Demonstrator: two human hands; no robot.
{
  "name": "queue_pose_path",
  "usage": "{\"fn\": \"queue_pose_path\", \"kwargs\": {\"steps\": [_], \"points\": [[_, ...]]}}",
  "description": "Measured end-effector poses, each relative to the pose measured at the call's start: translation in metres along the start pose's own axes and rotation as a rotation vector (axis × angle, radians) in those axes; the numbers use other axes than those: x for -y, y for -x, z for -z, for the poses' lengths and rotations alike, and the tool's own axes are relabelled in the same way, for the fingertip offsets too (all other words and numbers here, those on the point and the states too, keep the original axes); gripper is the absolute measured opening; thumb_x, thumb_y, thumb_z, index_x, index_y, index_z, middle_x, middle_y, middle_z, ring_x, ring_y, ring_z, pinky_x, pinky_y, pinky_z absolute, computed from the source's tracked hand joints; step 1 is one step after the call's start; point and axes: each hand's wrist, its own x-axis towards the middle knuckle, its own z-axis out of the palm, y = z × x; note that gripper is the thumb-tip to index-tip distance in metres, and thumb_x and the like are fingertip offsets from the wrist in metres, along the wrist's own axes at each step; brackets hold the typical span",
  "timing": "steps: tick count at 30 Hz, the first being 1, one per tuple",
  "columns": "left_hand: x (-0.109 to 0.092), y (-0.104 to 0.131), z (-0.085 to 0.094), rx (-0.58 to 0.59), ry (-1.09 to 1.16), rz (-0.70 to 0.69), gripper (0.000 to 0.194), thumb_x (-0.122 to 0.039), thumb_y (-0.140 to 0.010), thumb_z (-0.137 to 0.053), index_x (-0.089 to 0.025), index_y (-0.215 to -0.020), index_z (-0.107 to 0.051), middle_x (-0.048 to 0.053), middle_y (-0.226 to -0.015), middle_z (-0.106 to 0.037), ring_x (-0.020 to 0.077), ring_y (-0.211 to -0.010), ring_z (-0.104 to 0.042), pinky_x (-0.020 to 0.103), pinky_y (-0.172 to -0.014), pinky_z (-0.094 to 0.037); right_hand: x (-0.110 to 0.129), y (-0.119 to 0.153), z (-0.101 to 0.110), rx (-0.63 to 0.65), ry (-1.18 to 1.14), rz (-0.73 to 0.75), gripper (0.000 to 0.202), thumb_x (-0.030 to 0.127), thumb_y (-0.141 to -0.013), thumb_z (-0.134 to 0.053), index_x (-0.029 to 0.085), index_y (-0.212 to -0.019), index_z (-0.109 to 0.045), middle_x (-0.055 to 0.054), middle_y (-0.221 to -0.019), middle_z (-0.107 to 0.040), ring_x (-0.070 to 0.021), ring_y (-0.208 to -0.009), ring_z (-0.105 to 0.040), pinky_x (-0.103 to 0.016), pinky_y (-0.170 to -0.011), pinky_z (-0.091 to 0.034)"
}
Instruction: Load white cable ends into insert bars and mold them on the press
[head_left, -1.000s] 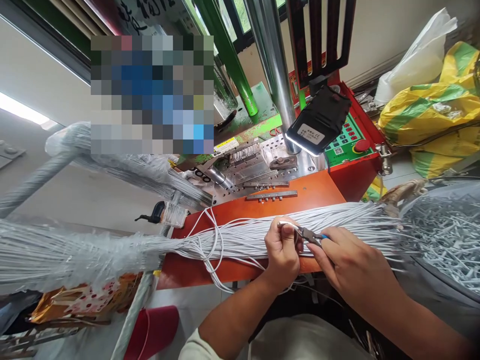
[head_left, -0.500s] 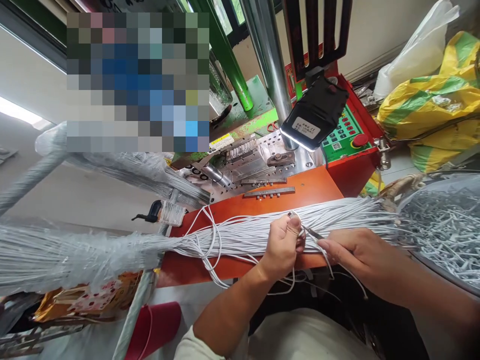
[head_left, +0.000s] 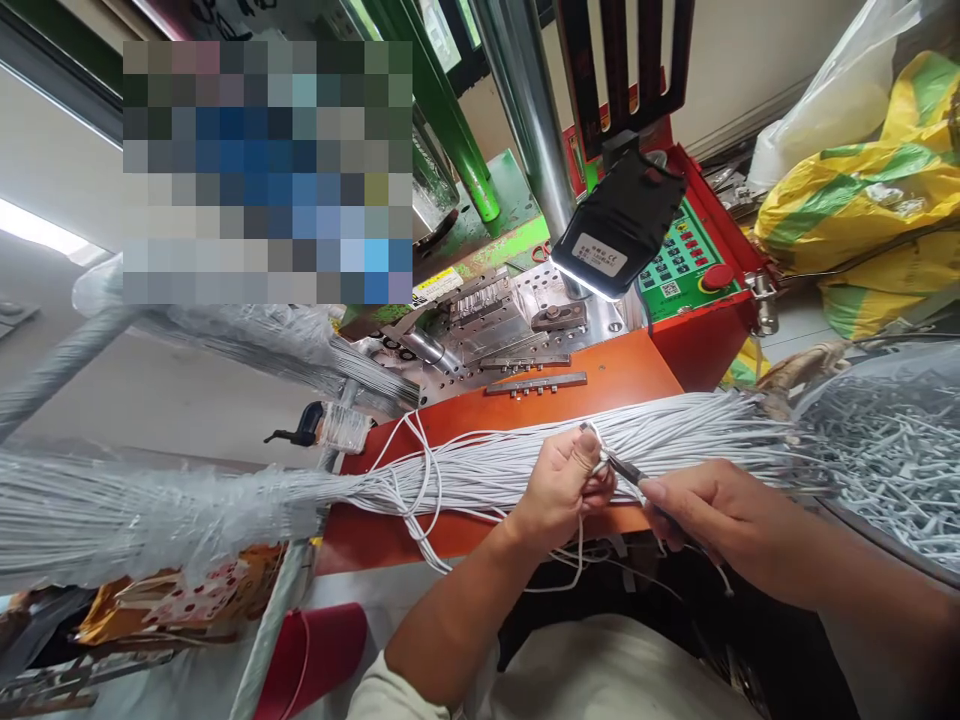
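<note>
My left hand [head_left: 561,488] is closed, pinching a white cable [head_left: 580,555] between thumb and fingers; a loop of it hangs below the fist. A small metallic piece shows at the fingertips, too small to make out. From my right hand [head_left: 709,505] a slim, dark metal hand tool [head_left: 627,468] points left, its narrow tip at the cable beside my left fingers. The right fingers are wrapped round its handle, so its exact kind is hidden. Beneath both hands lies a thick bundle of white cables [head_left: 480,460] along the orange table [head_left: 630,365].
Two slotted metal bars [head_left: 536,384] lie behind the bundle. Further back stand a machine with a steel column [head_left: 517,100], a black lamp [head_left: 619,230] and a red control box [head_left: 720,315]. A bin of white scraps [head_left: 892,460] is at right, a red bucket [head_left: 319,655] below left.
The tool and my right hand have shifted slightly left, closer to my left fingers. My left fingers have loosened a little, and the hanging cable loop has moved left.
</note>
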Motion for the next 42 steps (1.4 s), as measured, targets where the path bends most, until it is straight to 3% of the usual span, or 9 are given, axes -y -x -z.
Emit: {"fn": "queue_pose_path", "kwargs": {"steps": [3,7,12,17,21,25,29,36,42], "points": [[0.008,-0.001,0.000,-0.078,-0.121,-0.111,0.048,-0.056,-0.101,-0.056,-0.018,-0.073,-0.046,-0.006,-0.058,-0.034,0.0055,-0.047,-0.030,0.019,-0.043,-0.024,-0.003,0.001,-0.016,-0.261,0.356,0.133,0.058,0.054,-0.109,-0.034,0.020,-0.064,-0.049,0.001,-0.061,-0.051,-0.0130,-0.058,-0.045,-0.030,-0.059,-0.031],[0.017,0.003,-0.001,-0.210,-0.287,-0.223,0.045,-0.055,-0.103,-0.052,-0.018,-0.078,-0.045,-0.005,-0.063,-0.037,0.0077,-0.053,-0.032,0.023,-0.049,-0.026,-0.006,-0.001,-0.034,-0.627,0.799,0.278,0.046,0.040,-0.110,-0.040,0.021,-0.071,-0.055,-0.002,-0.072,-0.055,-0.0182,-0.069,-0.049,-0.033,-0.065,-0.030],[0.019,0.007,-0.002,-0.271,-0.459,-0.281,0.044,-0.051,-0.107,-0.046,-0.017,-0.078,-0.046,-0.003,-0.067,-0.038,0.0091,-0.061,-0.033,0.026,-0.058,-0.030,-0.007,-0.007,-0.039,-0.763,0.984,0.352,0.040,0.031,-0.107,-0.046,0.022,-0.069,-0.052,-0.003,-0.072,-0.053,-0.0196,-0.070,-0.048,-0.034,-0.065,-0.029],[0.014,0.001,-0.006,-0.205,-0.211,-0.174,0.051,-0.058,-0.101,-0.054,-0.017,-0.071,-0.046,-0.006,-0.059,-0.035,0.0064,-0.049,-0.030,0.022,-0.046,-0.024,-0.012,-0.006,-0.030,-0.560,0.614,0.311,0.047,0.040,-0.109,-0.042,0.021,-0.067,-0.048,0.001,-0.063,-0.049,-0.0143,-0.058,-0.043,-0.033,-0.061,-0.028],[-0.001,-0.001,-0.007,-0.002,0.113,0.116,0.060,-0.065,-0.095,-0.059,-0.018,-0.063,-0.040,-0.008,-0.052,-0.030,0.0028,-0.039,-0.022,0.018,-0.037,-0.013,-0.013,-0.003,-0.022,-0.258,0.085,0.137,0.058,0.054,-0.108,-0.040,0.019,-0.062,-0.046,0.001,-0.059,-0.048,-0.0124,-0.059,-0.042,-0.029,-0.060,-0.031],[-0.019,0.003,-0.004,0.182,0.293,0.390,0.057,-0.062,-0.096,-0.059,-0.019,-0.065,-0.038,-0.010,-0.052,-0.029,0.0016,-0.036,-0.015,0.016,-0.035,-0.010,-0.018,-0.003,-0.018,0.013,-0.397,-0.036,0.067,0.069,-0.101,-0.041,0.016,-0.066,-0.063,-0.001,-0.053,-0.051,-0.0104,-0.047,-0.037,-0.027,-0.048,-0.023],[-0.022,0.008,-0.004,0.260,0.318,0.429,0.057,-0.063,-0.098,-0.055,-0.019,-0.065,-0.038,-0.010,-0.052,-0.027,0.0023,-0.036,-0.014,0.017,-0.034,-0.012,-0.018,-0.001,-0.014,0.124,-0.475,-0.031,0.070,0.072,-0.100,-0.039,0.016,-0.067,-0.064,-0.003,-0.055,-0.054,-0.0097,-0.043,-0.034,-0.028,-0.043,-0.018],[0.004,0.003,-0.013,-0.212,-0.217,-0.173,0.050,-0.055,-0.101,-0.056,-0.018,-0.069,-0.044,-0.005,-0.057,-0.036,0.0064,-0.048,-0.030,0.021,-0.046,-0.025,-0.004,-0.002,-0.027,-0.523,0.474,0.224,0.049,0.049,-0.108,-0.039,0.022,-0.072,-0.057,-0.002,-0.080,-0.057,-0.0164,-0.072,-0.051,-0.032,-0.066,-0.034],[0.018,0.002,-0.023,-0.436,-0.356,-0.288,0.046,-0.053,-0.106,-0.046,-0.020,-0.074,-0.039,-0.005,-0.065,-0.036,0.0095,-0.057,-0.030,0.025,-0.054,-0.028,-0.004,-0.013,-0.052,-0.788,0.808,0.302,0.041,0.037,-0.110,-0.039,0.022,-0.074,-0.051,-0.003,-0.080,-0.056,-0.0174,-0.075,-0.052,-0.033,-0.067,-0.032]]}}
